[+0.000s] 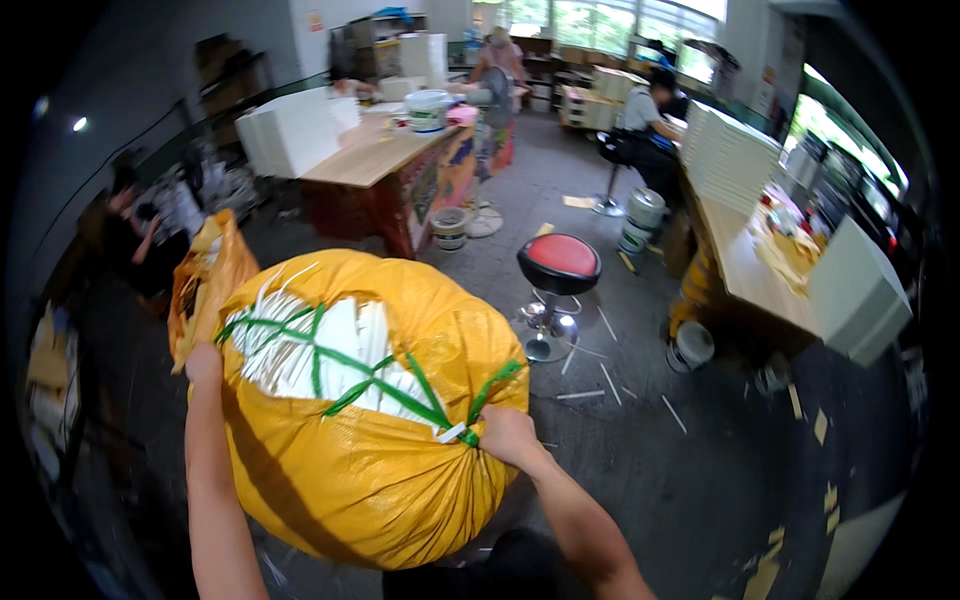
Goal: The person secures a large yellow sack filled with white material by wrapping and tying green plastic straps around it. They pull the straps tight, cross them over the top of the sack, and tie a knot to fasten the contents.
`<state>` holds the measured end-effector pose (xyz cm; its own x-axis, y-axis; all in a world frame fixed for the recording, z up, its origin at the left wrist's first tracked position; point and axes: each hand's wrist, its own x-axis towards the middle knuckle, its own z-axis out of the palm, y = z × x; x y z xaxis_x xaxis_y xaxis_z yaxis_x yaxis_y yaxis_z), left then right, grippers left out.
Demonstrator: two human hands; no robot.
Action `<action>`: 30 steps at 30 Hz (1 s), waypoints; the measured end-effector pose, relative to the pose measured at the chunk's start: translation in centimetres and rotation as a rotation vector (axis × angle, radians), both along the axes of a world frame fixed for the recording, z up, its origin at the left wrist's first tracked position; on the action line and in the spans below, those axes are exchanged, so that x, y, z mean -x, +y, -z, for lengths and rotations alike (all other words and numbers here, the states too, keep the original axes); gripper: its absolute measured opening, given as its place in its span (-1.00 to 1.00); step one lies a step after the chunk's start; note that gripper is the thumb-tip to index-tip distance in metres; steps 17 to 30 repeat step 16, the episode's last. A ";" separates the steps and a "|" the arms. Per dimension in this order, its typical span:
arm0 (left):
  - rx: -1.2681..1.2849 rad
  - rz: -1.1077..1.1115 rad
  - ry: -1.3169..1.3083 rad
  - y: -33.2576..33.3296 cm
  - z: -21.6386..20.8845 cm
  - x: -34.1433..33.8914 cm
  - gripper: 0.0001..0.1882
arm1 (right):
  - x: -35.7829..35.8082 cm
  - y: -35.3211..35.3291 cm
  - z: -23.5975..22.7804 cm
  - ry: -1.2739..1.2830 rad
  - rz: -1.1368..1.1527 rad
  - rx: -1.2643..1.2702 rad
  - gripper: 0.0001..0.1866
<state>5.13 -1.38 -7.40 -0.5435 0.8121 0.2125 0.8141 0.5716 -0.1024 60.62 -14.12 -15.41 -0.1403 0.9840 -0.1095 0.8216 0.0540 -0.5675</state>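
A big, bulging yellow woven sack [370, 470] fills the lower middle of the view. White paper strips [290, 345] show through its mouth, which green cord [345, 360] laces across in a criss-cross. At the sack's left rim, my left hand [204, 364] is closed on its edge; the fingertips are mostly hidden. My right hand [507, 436] grips the gathered, tied corner on the right, where the green cord is knotted and a small white piece sticks out.
Another orange-yellow sack [205, 280] stands just beyond at left. A red-topped stool [560, 265] is ahead right, with paper strips scattered on the floor. Worktables with white stacks [730, 155] line both sides. Buckets [450, 229] stand by table legs. Several people [650, 115] sit farther off.
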 end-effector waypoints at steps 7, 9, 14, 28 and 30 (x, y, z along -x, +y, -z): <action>-0.100 -0.115 -0.148 -10.5 -5.2 -5.8 -0.72 | -5.0 3.3 2.5 -0.189 -0.300 -0.004 -0.73; -0.152 -0.048 -0.185 -16.5 -5.0 -9.9 -0.73 | -9.4 3.7 2.7 -0.365 -0.373 0.095 -0.70; -0.250 -0.161 -0.568 -30.4 -0.4 -20.1 -0.59 | -17.8 5.6 4.4 -0.627 -0.397 0.196 -0.43; -0.387 -0.138 -0.719 -35.1 -0.5 -22.2 -0.55 | -17.0 5.8 2.5 -0.656 -0.464 0.185 -0.33; -0.387 -0.138 -0.719 -35.1 -0.5 -22.2 -0.55 | -17.0 5.8 2.5 -0.656 -0.464 0.185 -0.33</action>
